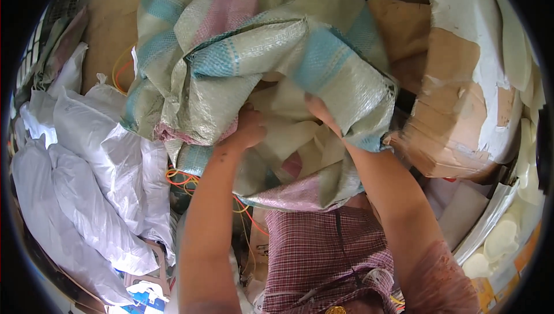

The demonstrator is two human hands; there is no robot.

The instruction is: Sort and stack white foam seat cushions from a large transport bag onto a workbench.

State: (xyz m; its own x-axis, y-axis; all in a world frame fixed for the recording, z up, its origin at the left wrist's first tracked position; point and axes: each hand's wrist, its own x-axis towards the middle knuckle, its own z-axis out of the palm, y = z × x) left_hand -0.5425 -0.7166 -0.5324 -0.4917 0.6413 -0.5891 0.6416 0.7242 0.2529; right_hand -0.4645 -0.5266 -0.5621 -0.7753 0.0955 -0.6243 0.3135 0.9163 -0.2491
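Head view: looks straight down on two bare forearms that rise from the lower edge into a big woven sack.
Woven sack (259, 66): largest thing here, pale green with blue and pink stripes, filling the upper middle of the frame; its mouth is folded back and gapes toward the person, seemingly so both hands can get inside.
White plastic bags (86, 169): heaped down the left side of the frame, stuffed and lying on one another, well apart from the hands.
Torn cardboard box (456, 100): upper right of the frame, tilted, brown with white paper peeling off it, just beside the sack's right edge.
Checked garment (329, 250): lower middle, pink and dark plaid, directly under the sack's lower fold, between the two forearms.
Cream sheets (288, 123): pale flat pieces inside the sack's opening, at the centre of the frame, between the two hands.
Left hand (248, 129): centre left, fingers curled and clenched on the sack's inner edge, likely holding the mouth open.
Right hand (320, 112): just right of centre, pushed under the folded-back rim; its fingers are hidden by cloth, so I cannot tell whether it grasps anything.
Orange cords (184, 178): thin loops at lower left of the sack, trailing under it.
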